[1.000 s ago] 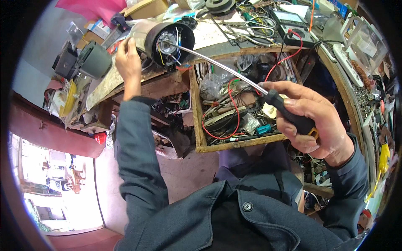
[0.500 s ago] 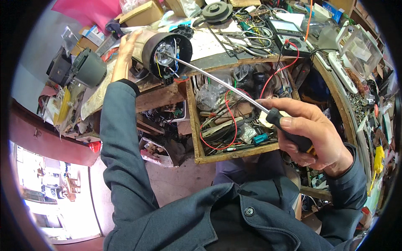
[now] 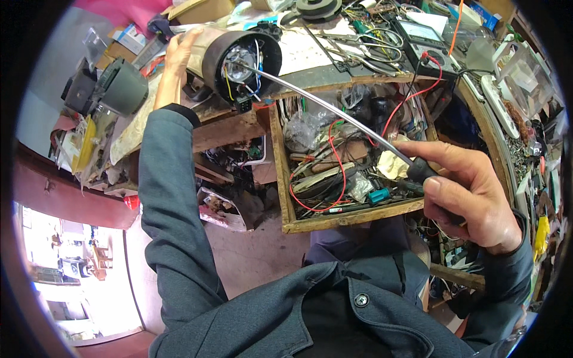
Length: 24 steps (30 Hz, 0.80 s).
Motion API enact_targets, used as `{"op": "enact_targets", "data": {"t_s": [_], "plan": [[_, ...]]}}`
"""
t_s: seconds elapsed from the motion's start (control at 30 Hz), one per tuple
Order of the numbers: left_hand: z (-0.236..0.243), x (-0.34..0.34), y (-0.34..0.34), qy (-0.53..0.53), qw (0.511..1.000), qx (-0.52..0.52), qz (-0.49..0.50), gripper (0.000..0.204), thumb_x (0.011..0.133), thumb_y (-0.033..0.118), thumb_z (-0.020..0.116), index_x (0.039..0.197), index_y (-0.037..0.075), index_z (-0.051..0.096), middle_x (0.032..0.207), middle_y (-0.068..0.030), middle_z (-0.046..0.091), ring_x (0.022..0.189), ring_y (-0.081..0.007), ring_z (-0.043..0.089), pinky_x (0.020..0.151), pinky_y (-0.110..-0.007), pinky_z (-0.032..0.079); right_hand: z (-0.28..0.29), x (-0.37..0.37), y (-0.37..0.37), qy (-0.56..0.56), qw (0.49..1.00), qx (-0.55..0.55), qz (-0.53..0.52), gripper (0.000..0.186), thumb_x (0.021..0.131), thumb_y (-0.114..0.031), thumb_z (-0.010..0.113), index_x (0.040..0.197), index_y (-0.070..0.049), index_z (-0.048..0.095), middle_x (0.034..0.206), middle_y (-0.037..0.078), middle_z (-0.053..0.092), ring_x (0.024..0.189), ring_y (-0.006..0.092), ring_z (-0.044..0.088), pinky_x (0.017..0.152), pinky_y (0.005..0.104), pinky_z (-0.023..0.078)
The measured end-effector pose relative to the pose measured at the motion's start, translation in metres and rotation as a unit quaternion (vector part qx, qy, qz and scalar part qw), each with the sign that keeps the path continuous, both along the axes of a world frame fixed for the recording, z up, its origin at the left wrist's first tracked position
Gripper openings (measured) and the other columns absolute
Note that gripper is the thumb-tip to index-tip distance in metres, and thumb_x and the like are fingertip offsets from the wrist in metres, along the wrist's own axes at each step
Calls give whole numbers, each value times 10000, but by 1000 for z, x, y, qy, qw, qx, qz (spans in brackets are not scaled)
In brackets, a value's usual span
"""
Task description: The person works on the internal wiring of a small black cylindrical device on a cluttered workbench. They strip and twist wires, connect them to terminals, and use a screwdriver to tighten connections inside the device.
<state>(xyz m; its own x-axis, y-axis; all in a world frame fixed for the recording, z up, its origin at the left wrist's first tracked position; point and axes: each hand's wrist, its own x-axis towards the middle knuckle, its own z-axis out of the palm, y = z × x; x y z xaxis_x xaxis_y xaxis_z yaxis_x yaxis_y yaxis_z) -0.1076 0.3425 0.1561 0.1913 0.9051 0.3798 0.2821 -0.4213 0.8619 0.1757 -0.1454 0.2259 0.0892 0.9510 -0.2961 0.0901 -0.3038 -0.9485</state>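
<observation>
A round appliance housing (image 3: 271,56) with a dark rim lies on its side at the bench's near edge, its open end facing me. Inside are a metal motor part and white, blue and yellow wires. My left hand (image 3: 177,59) grips the housing from its left side; the fingertips are partly hidden behind it. In my right hand (image 3: 474,197) is a long screwdriver (image 3: 337,110), held by its dark handle with the index finger stretched along the shaft. The screwdriver's tip reaches into the open end, against the metal part; exact contact cannot be made out.
Below the bench an open wooden drawer (image 3: 352,222) holds tools, plastic bags and a red lead. A multimeter (image 3: 427,51) stands at the back right. Another dark housing (image 3: 124,89) sits at left. Clutter lines the bench's right side (image 3: 522,152).
My right hand and the screwdriver handle have shifted right and slightly down in the picture. The whole view has moved a little. The tip stays inside the housing, and my left hand keeps its grip.
</observation>
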Motion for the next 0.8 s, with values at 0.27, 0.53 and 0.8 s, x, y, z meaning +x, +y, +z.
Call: {"op": "enact_targets", "data": {"t_s": [0.27,0.53,0.8], "plan": [[-15,-11,32,-16,1000,2,14,1068,730,620,814,1452,-83,458,1421,-232,541,1325,-291,508,1117,-409,374,4,-5,1,90,994,-46,-33,510,966,-140,554,1453,2,501,618,-10,543,441,14,398,400,182,247],[-17,-12,27,-15,1000,5,5,1099,746,625,805,1480,-92,413,1445,-248,518,1347,-303,493,1132,-405,360,-14,-14,-8,-701,678,177,132,674,775,41,680,1426,-118,603,716,80,488,598,220,545,552,342,444],[-10,4,2,-17,999,8,49,1111,750,653,795,1487,-88,416,1451,-254,523,1325,-298,522,1106,-401,399,-57,6,-9,-358,811,447,-123,386,888,-223,712,1174,36,682,941,132,671,778,203,631,708,313,499]]}}
